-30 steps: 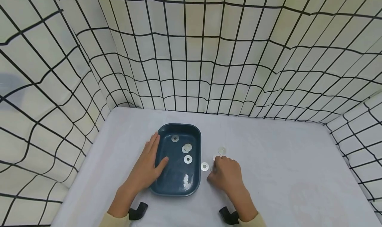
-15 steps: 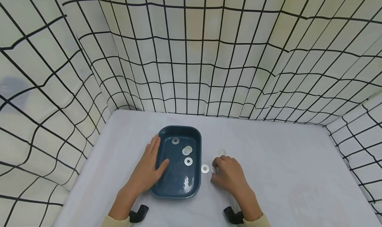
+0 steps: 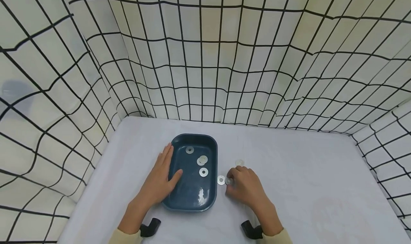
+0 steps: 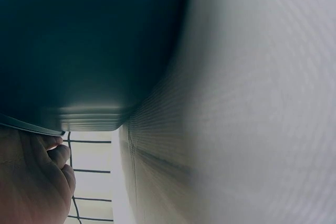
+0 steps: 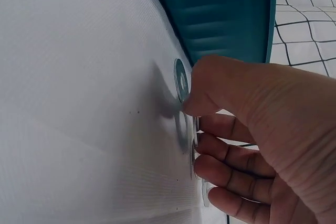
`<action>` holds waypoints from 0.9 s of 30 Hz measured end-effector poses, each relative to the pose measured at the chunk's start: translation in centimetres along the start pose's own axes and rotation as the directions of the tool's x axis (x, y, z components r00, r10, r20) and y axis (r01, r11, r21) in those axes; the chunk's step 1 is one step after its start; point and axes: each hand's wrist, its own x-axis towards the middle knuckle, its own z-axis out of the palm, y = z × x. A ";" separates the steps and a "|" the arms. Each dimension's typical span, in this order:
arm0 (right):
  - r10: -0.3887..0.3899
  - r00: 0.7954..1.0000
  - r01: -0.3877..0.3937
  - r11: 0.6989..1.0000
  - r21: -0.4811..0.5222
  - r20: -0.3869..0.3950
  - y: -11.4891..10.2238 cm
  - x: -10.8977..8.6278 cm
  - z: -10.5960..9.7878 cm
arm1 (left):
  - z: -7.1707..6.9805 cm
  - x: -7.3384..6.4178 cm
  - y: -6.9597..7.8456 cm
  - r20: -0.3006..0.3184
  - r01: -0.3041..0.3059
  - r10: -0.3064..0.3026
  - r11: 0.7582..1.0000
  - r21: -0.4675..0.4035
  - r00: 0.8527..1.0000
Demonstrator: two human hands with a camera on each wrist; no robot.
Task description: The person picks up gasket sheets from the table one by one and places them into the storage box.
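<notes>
My left hand (image 3: 160,179) lies along the left side of a dark blue tray (image 3: 189,198), fingers straight on the outer wall and thumb over the rim. Several flat metal washers lie in the tray, among them a washer (image 3: 189,150) near the far end. Just right of the tray, my right hand (image 3: 245,187) pinches a washer (image 3: 229,181) between curled fingers and thumb, low over the cloth. Another washer (image 3: 221,180) lies between it and the tray. In the right wrist view a washer (image 5: 181,80) sits beside the thumb, and the curled fingers partly hide others.
A washer (image 3: 239,162) lies just beyond the right hand. White cloth (image 3: 308,179) covers the table. Black-lined grid walls (image 3: 205,76) rise at the back and sides. Black curved pieces, such as the left one (image 3: 151,228), show at both wrists.
The right hand's fingers have drawn back from the farther washers, and the washer at its fingertips has shifted slightly left. The left hand stays on the tray.
</notes>
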 end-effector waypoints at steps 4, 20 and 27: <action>0.001 1.000 -0.001 1.000 -0.002 -0.014 0.0 0.1 -0.1 | 0.0 0.1 0.2 0.000 0.001 -0.001 1.000 -0.007 1.000; -0.041 0.998 0.041 0.999 -0.002 -0.055 -0.3 0.6 -1.0 | 0.1 0.3 -0.3 0.012 0.008 -0.008 1.000 0.005 1.000; -0.040 0.998 0.040 0.999 0.003 -0.039 -0.7 0.8 -1.3 | 0.0 0.1 -0.3 0.009 0.008 -0.008 1.000 0.012 1.000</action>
